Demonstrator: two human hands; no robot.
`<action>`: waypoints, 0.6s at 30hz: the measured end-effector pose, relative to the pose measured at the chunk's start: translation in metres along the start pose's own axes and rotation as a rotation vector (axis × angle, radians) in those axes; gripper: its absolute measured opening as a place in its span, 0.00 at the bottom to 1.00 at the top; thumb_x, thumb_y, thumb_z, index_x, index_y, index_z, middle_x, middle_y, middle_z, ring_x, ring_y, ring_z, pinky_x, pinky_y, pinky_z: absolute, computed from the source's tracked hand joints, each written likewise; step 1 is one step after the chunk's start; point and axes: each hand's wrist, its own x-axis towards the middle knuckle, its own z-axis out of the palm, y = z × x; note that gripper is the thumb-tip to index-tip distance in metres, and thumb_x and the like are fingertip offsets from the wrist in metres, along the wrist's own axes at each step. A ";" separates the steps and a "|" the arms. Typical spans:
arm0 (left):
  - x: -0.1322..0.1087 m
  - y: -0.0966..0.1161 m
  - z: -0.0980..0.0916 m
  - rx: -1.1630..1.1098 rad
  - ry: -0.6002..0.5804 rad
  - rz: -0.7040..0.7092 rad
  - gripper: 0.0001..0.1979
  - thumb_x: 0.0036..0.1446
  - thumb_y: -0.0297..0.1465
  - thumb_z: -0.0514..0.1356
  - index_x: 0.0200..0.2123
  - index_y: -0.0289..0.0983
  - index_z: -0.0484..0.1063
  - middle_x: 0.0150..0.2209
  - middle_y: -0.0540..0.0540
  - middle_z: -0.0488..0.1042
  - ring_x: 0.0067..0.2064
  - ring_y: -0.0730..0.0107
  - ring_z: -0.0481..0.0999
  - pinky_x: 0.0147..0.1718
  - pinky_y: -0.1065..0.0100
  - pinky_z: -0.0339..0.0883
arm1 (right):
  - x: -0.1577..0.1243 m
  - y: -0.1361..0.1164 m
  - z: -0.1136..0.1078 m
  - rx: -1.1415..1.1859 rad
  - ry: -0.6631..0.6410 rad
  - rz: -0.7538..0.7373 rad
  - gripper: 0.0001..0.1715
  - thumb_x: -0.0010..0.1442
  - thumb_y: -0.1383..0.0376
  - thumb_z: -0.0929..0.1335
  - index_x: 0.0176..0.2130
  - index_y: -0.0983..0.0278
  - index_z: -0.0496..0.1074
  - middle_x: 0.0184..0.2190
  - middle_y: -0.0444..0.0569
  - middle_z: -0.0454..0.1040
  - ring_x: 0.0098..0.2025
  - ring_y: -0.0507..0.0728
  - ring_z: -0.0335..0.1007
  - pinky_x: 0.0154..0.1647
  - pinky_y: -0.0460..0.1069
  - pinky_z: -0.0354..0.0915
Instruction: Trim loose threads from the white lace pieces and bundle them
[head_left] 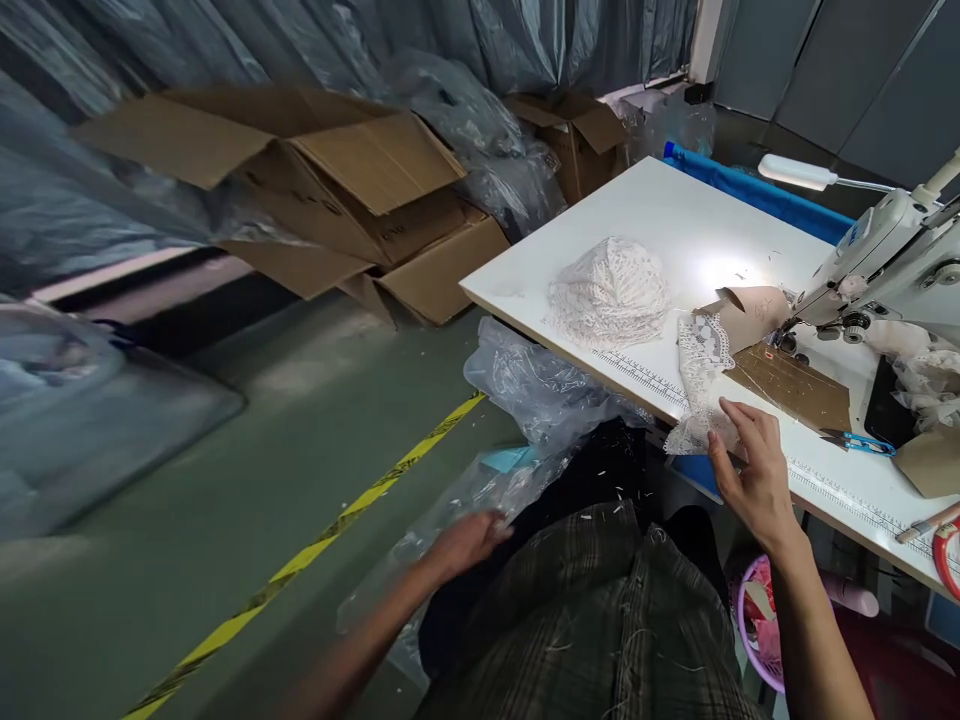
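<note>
My right hand [754, 470] rests at the near edge of the white sewing table [675, 215], fingers bent around the lower end of a white lace strip [701, 375] that hangs over the edge. My left hand [469, 540] reaches down beside my lap into a clear plastic bag [540, 395]; it is motion-blurred and its fingers are hard to read. A heap of white lace [611, 290] lies on the table to the left. The sewing machine [885, 270] stands at the right, with brown card [791, 385] under its needle.
Blue snips [859, 442] lie on the table near the machine. A ruler strip [645, 375] runs along the table edge. Open cardboard boxes [337, 190] and plastic sheeting stand on the green floor, which carries a yellow line [315, 550]. A pink basket [757, 620] sits under the table.
</note>
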 end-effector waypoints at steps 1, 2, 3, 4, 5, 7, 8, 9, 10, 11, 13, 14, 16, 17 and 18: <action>0.011 0.001 0.008 -0.011 -0.050 0.007 0.18 0.59 0.45 0.63 0.37 0.34 0.77 0.34 0.47 0.78 0.35 0.63 0.79 0.35 0.64 0.74 | 0.000 0.001 0.003 -0.009 -0.002 0.016 0.22 0.65 0.62 0.65 0.58 0.59 0.69 0.48 0.56 0.73 0.51 0.63 0.68 0.50 0.63 0.67; 0.024 0.007 0.018 -0.040 -0.098 0.022 0.19 0.58 0.47 0.63 0.36 0.35 0.78 0.34 0.46 0.79 0.35 0.61 0.79 0.36 0.63 0.74 | 0.001 0.003 0.006 -0.022 -0.014 0.028 0.21 0.65 0.61 0.66 0.57 0.59 0.69 0.48 0.56 0.72 0.51 0.64 0.67 0.51 0.63 0.66; 0.038 0.017 0.030 -0.101 -0.142 0.047 0.21 0.57 0.50 0.62 0.38 0.37 0.79 0.36 0.45 0.81 0.38 0.58 0.80 0.38 0.63 0.74 | 0.002 0.005 0.009 -0.039 -0.030 0.033 0.19 0.65 0.60 0.66 0.54 0.60 0.71 0.48 0.57 0.72 0.51 0.64 0.67 0.51 0.63 0.66; 0.051 0.031 0.042 -0.146 -0.169 0.077 0.23 0.57 0.51 0.60 0.43 0.39 0.78 0.41 0.44 0.82 0.43 0.57 0.81 0.43 0.63 0.74 | 0.002 0.006 0.012 -0.060 -0.043 0.033 0.16 0.64 0.60 0.66 0.51 0.60 0.73 0.47 0.56 0.73 0.51 0.64 0.67 0.50 0.63 0.66; 0.062 0.048 0.055 -0.312 -0.213 0.116 0.27 0.57 0.52 0.60 0.48 0.37 0.77 0.45 0.40 0.81 0.47 0.56 0.80 0.46 0.61 0.73 | 0.002 0.007 0.015 -0.080 -0.048 0.031 0.13 0.64 0.60 0.66 0.46 0.61 0.74 0.46 0.56 0.73 0.50 0.64 0.67 0.49 0.62 0.66; 0.077 0.085 0.077 -0.564 -0.314 0.182 0.31 0.55 0.53 0.61 0.51 0.35 0.74 0.49 0.37 0.79 0.48 0.59 0.80 0.48 0.61 0.73 | 0.001 0.007 0.019 -0.110 -0.026 0.018 0.08 0.64 0.62 0.65 0.39 0.61 0.74 0.42 0.55 0.74 0.47 0.63 0.68 0.47 0.60 0.66; 0.080 0.101 0.086 -0.637 -0.342 0.202 0.31 0.53 0.52 0.64 0.51 0.34 0.74 0.48 0.37 0.80 0.46 0.61 0.80 0.46 0.61 0.73 | -0.001 0.006 0.020 -0.118 -0.003 0.009 0.07 0.64 0.62 0.65 0.37 0.61 0.73 0.41 0.55 0.74 0.46 0.62 0.68 0.46 0.60 0.66; 0.080 0.116 0.092 -0.679 -0.356 0.217 0.31 0.51 0.51 0.66 0.49 0.33 0.74 0.45 0.38 0.80 0.43 0.63 0.80 0.44 0.63 0.74 | -0.003 0.004 0.021 -0.123 0.023 0.001 0.07 0.64 0.63 0.66 0.37 0.61 0.73 0.41 0.55 0.74 0.46 0.62 0.69 0.45 0.59 0.67; 0.078 0.127 0.096 -0.696 -0.353 0.227 0.29 0.51 0.50 0.66 0.47 0.33 0.75 0.43 0.39 0.81 0.40 0.65 0.80 0.42 0.64 0.74 | -0.006 0.001 0.021 -0.126 0.048 -0.002 0.06 0.64 0.63 0.66 0.37 0.61 0.72 0.41 0.55 0.74 0.45 0.62 0.69 0.45 0.59 0.67; 0.074 0.134 0.097 -0.690 -0.338 0.238 0.25 0.53 0.48 0.66 0.44 0.33 0.76 0.39 0.41 0.81 0.37 0.67 0.79 0.38 0.66 0.73 | -0.011 -0.003 0.021 -0.130 0.071 -0.001 0.06 0.64 0.63 0.66 0.37 0.62 0.72 0.41 0.55 0.74 0.45 0.61 0.70 0.44 0.59 0.68; 0.064 0.140 0.092 -0.624 -0.275 0.290 0.18 0.57 0.44 0.63 0.37 0.33 0.77 0.33 0.44 0.80 0.32 0.69 0.77 0.34 0.68 0.71 | -0.021 -0.013 0.019 -0.135 0.122 0.022 0.06 0.64 0.64 0.66 0.38 0.61 0.72 0.42 0.56 0.73 0.45 0.61 0.70 0.44 0.59 0.68; 0.057 0.140 0.086 -0.572 -0.222 0.343 0.16 0.59 0.42 0.62 0.34 0.34 0.77 0.31 0.45 0.79 0.31 0.70 0.76 0.32 0.69 0.71 | -0.028 -0.019 0.018 -0.135 0.151 0.044 0.06 0.64 0.64 0.66 0.40 0.61 0.73 0.42 0.56 0.73 0.45 0.61 0.71 0.45 0.59 0.69; 0.044 0.137 0.070 -0.437 -0.072 0.489 0.12 0.59 0.37 0.61 0.30 0.35 0.76 0.31 0.45 0.77 0.32 0.69 0.76 0.33 0.68 0.70 | -0.041 -0.031 0.014 -0.108 0.212 0.102 0.07 0.63 0.64 0.67 0.43 0.61 0.73 0.43 0.55 0.73 0.46 0.61 0.71 0.45 0.59 0.70; 0.037 0.136 0.061 -0.360 0.013 0.568 0.10 0.59 0.35 0.61 0.28 0.36 0.75 0.34 0.44 0.78 0.35 0.68 0.76 0.36 0.67 0.71 | -0.047 -0.038 0.012 -0.069 0.229 0.136 0.08 0.63 0.65 0.67 0.43 0.61 0.74 0.42 0.55 0.74 0.46 0.61 0.72 0.45 0.58 0.70; 0.031 0.135 0.054 -0.284 0.091 0.646 0.09 0.58 0.33 0.61 0.26 0.36 0.73 0.37 0.43 0.78 0.38 0.67 0.77 0.38 0.65 0.71 | -0.051 -0.043 0.010 -0.007 0.219 0.176 0.09 0.63 0.64 0.67 0.43 0.61 0.75 0.41 0.54 0.74 0.45 0.61 0.72 0.44 0.57 0.70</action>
